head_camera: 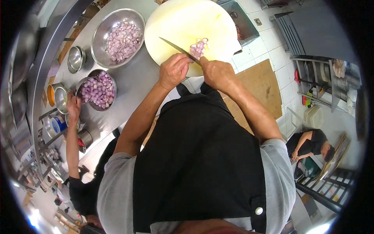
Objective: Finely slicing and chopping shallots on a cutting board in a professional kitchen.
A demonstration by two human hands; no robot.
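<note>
My right hand [217, 72] is closed on the handle of a kitchen knife [176, 48], whose blade points up and left over the round, pale cutting board [187, 20]. Beside the blade my left hand [174, 71] has its fingertips pinched together at the board's near edge; whether a small piece is between them cannot be told. A small pile of cut shallots [198, 47] lies on the board just beyond the blade. To the left, a perforated steel colander [99, 44] holds many peeled shallot pieces [124, 42]. Nearer stands a steel bowl [114, 98] of whole purple shallots [102, 90].
A co-worker's hand [73, 103] holds a small bowl at the shallot bowl. More steel bowls [76, 59] stand on the steel counter [133, 84]. A grey bin [248, 29] is beyond the board, cardboard [260, 87] lies on the tiled floor, and another person [311, 144] is at far right.
</note>
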